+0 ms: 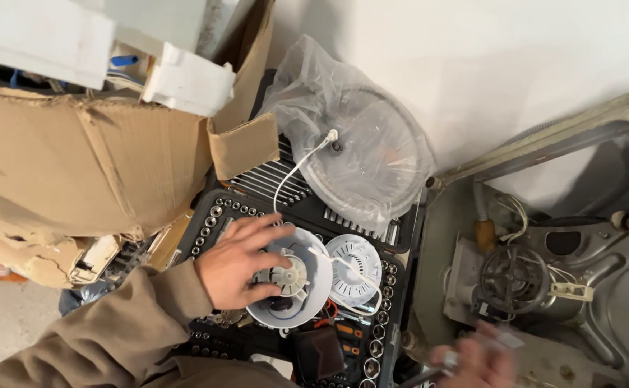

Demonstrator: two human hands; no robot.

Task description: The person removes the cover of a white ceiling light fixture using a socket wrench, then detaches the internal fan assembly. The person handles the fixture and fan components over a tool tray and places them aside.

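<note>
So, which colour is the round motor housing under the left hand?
White, seen in the head view: the motor housing under the left hand.

Soft, even daylight is recorded — no hard shadows, the white wall rendered bright. Mild glare is noted on the plastic bag. The right hand is smeared by motion blur; the remainder is sharp.

A torn brown cardboard box stands upper left, beside a clear, perhaps plastic, bag.
</note>
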